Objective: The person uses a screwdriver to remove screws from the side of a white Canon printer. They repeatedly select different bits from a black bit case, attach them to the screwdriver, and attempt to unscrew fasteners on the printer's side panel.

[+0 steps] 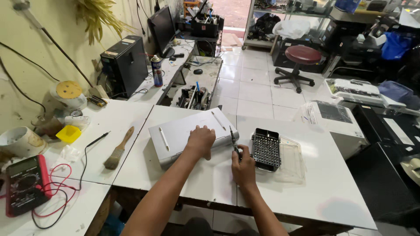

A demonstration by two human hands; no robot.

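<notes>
Grey device case (pixel 183 133) closed, no screws out that I see.
Left hand (pixel 201 140) flat on it; right hand (pixel 243 168) grips screwdriver (pixel 233 142) beside bit tray (pixel 266 150).

The flat rectangular laptop (pixel 192 133) is pale silver-grey with two lighter strips along its upturned underside, and it lies on a plain white laminate table (pixel 315 192). The boxy bit holder (pixel 266 149) is black, dotted with a regular grid of small silver bit ends, and sits in a clear plastic case (pixel 292 164). The handheld multimeter (pixel 24 183) is dark grey in a red casing with red and black leads, the flat paintbrush (pixel 117 150) has a tan wooden handle and pale bristles, the small square tub (pixel 68 133) is bright yellow, and the round swivel stool (pixel 302 54) has a maroon seat.
</notes>
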